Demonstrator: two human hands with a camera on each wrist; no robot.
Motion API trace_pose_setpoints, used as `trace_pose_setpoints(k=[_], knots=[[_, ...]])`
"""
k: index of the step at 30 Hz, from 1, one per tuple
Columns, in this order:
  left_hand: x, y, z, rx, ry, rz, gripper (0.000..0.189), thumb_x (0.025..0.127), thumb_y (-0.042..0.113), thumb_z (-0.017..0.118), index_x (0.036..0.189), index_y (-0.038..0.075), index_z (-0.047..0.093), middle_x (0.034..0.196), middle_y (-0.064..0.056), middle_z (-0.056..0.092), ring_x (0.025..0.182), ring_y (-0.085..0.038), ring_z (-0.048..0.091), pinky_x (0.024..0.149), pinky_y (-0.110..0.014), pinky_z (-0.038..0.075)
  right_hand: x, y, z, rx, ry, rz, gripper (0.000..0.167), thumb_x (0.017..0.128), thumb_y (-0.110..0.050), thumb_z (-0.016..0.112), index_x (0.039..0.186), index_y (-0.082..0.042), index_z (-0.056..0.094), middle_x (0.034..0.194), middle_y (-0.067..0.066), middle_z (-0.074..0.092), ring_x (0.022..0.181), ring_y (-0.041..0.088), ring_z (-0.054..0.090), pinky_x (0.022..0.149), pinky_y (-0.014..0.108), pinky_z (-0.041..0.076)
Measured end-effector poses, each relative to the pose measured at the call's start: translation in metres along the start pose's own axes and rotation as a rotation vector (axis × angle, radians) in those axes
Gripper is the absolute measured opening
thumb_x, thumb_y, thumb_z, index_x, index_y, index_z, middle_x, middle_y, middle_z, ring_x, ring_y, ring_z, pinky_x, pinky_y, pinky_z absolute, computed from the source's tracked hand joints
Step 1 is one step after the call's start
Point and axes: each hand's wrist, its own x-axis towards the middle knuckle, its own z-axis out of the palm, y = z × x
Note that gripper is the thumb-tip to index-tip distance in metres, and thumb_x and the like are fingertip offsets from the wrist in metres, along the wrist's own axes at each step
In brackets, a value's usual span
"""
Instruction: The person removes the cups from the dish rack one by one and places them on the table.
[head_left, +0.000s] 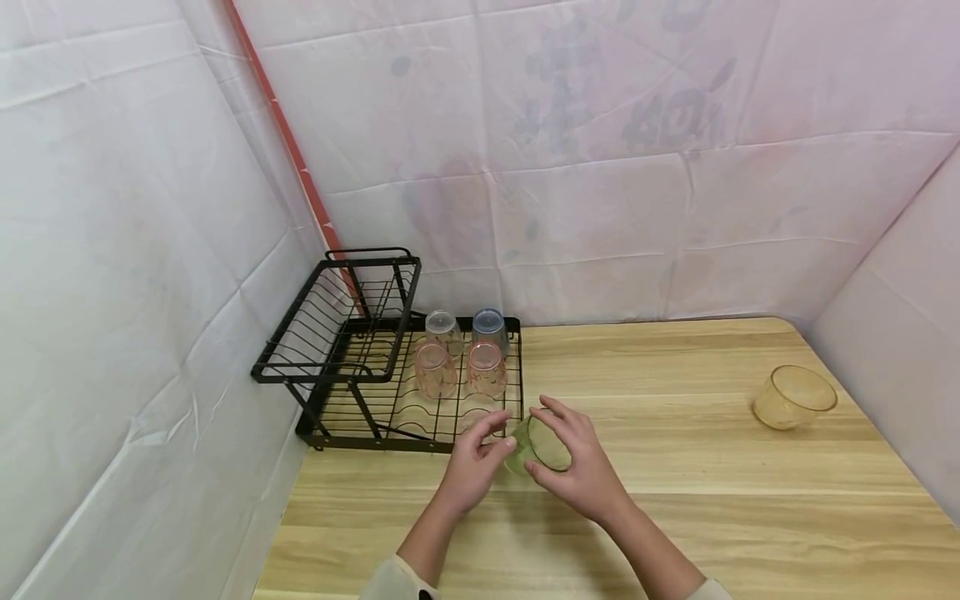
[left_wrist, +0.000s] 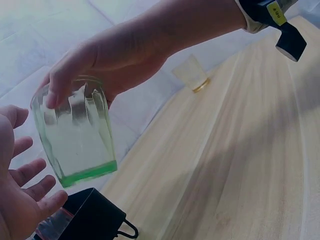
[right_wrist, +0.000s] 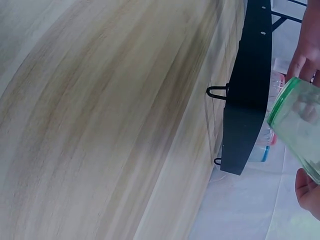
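Observation:
A green-tinted clear glass (head_left: 519,460) is held tilted above the table, close by the rack's front right corner. My right hand (head_left: 577,458) grips it near its rim, thumb and fingers spread round the side; in the left wrist view the thick green base (left_wrist: 90,172) points down. My left hand (head_left: 471,471) is beside the base end, fingers loosely spread and not wrapped round the glass. In the right wrist view, the left fingers (right_wrist: 297,65) show just past the green base, and only part of my right hand (right_wrist: 308,195) appears at the edge.
A black two-tier dish rack (head_left: 378,444) stands at the left against white sheeting. On its lower tier are upside-down glasses: two pink (head_left: 435,371), one clear (head_left: 444,331) and one blue (head_left: 491,329). A yellow glass (head_left: 783,404) is at the right on the wooden table (head_left: 675,533).

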Motion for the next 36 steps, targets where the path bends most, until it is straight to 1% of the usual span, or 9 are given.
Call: trace_pose_setpoints(k=[4,8,10,15,19,23,27,31,36], knots=[[0.001,0.001,0.004,0.007,-0.028,0.012,0.039,0.097,0.019,0.062,0.136,0.012,0.057,0.141,-0.012,0.053,0.130,-0.032,0.049,0.100,-0.031,0.049,-0.001,0.002,0.001,-0.053,0.005,-0.053,0.067,0.073,-0.018,0.082,0.135,-0.013,0.059,0.150,0.011,0.045,0.128,0.032,0.043,0.090,0.058,0.047],[0.002,0.002,0.009,0.009,-0.049,0.008,0.039,0.098,0.016,0.061,0.136,0.011,0.056,0.140,-0.010,0.054,0.128,-0.033,0.050,0.101,-0.036,0.049,-0.001,0.003,0.002,-0.102,0.003,-0.085,0.069,0.072,-0.020,0.083,0.136,-0.016,0.059,0.150,0.011,0.046,0.127,0.031,0.044,0.089,0.056,0.048],[0.002,0.002,0.010,0.014,-0.053,-0.005,0.040,0.098,0.017,0.061,0.137,0.013,0.056,0.138,-0.007,0.055,0.125,-0.031,0.052,0.099,-0.033,0.050,-0.001,0.003,0.002,-0.118,0.005,-0.105,0.069,0.071,-0.020,0.083,0.136,-0.018,0.058,0.149,0.011,0.046,0.126,0.032,0.045,0.088,0.056,0.048],[0.002,0.001,0.014,0.005,-0.051,-0.012,0.041,0.097,0.019,0.062,0.137,0.012,0.055,0.136,-0.009,0.056,0.122,-0.030,0.055,0.097,-0.024,0.050,0.000,0.005,0.003,-0.170,0.023,-0.178,0.070,0.070,-0.020,0.082,0.135,-0.017,0.059,0.147,0.013,0.048,0.123,0.035,0.046,0.087,0.057,0.048],[0.001,0.000,0.017,-0.015,-0.052,-0.011,0.042,0.098,0.020,0.061,0.138,0.010,0.054,0.133,-0.011,0.055,0.126,-0.030,0.051,0.102,-0.025,0.047,0.000,0.006,0.003,-0.230,0.017,-0.211,0.067,0.072,-0.025,0.080,0.134,-0.015,0.060,0.145,0.014,0.049,0.123,0.034,0.047,0.089,0.055,0.049],[0.002,0.000,0.018,-0.024,-0.063,-0.013,0.043,0.099,0.019,0.059,0.140,0.008,0.052,0.133,-0.011,0.054,0.129,-0.035,0.049,0.102,-0.026,0.047,0.000,0.008,0.002,-0.317,-0.002,-0.226,0.062,0.078,-0.035,0.076,0.135,-0.017,0.058,0.143,0.014,0.049,0.121,0.033,0.047,0.089,0.052,0.050],[0.006,0.001,0.019,0.004,-0.084,-0.013,0.041,0.098,0.021,0.060,0.138,0.012,0.054,0.132,-0.007,0.056,0.128,-0.028,0.050,0.102,-0.029,0.048,0.000,0.010,0.001,-0.409,0.015,-0.260,0.058,0.082,-0.041,0.069,0.135,-0.019,0.058,0.137,0.015,0.052,0.115,0.033,0.049,0.086,0.050,0.050],[0.007,0.006,0.019,0.039,-0.101,-0.040,0.041,0.099,0.024,0.059,0.138,0.015,0.054,0.134,-0.005,0.055,0.127,-0.024,0.051,0.101,-0.033,0.049,0.000,0.013,0.001,-0.457,0.028,-0.266,0.058,0.080,-0.040,0.067,0.135,-0.023,0.059,0.132,0.015,0.053,0.111,0.034,0.051,0.086,0.049,0.049],[0.015,0.004,0.012,0.100,-0.064,-0.043,0.043,0.103,0.033,0.051,0.143,0.018,0.048,0.139,-0.011,0.053,0.127,-0.026,0.055,0.100,-0.036,0.050,-0.001,0.017,-0.001,-0.492,0.029,-0.272,0.059,0.075,-0.038,0.070,0.131,-0.022,0.062,0.127,0.016,0.055,0.106,0.036,0.053,0.086,0.051,0.047]])
